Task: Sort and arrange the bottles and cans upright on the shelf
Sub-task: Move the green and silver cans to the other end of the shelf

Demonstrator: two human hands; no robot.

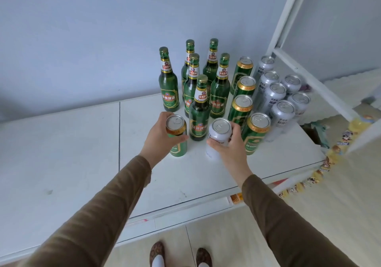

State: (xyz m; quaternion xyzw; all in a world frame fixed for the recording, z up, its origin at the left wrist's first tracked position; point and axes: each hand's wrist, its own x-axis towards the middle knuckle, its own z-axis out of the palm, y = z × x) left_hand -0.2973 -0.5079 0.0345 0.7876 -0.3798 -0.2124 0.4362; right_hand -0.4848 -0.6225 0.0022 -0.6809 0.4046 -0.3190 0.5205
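Observation:
My left hand (pixel 160 136) grips a green can (pixel 178 145) standing upright on the white shelf top (pixel 82 153). My right hand (pixel 228 149) grips a white can (pixel 218 132) just to the right of it, also upright. Between and behind the two cans stand several green glass bottles (pixel 199 109), all upright. To the right runs a line of green cans (pixel 255 132), and beyond that several silver cans (pixel 281 114) near the shelf's right end.
A grey wall rises behind the shelf. A white metal frame (pixel 288 15) slants up at the right. The shelf's front edge (pixel 185 202) lies near my feet, and a decorated strip (pixel 321 169) hangs off its right corner.

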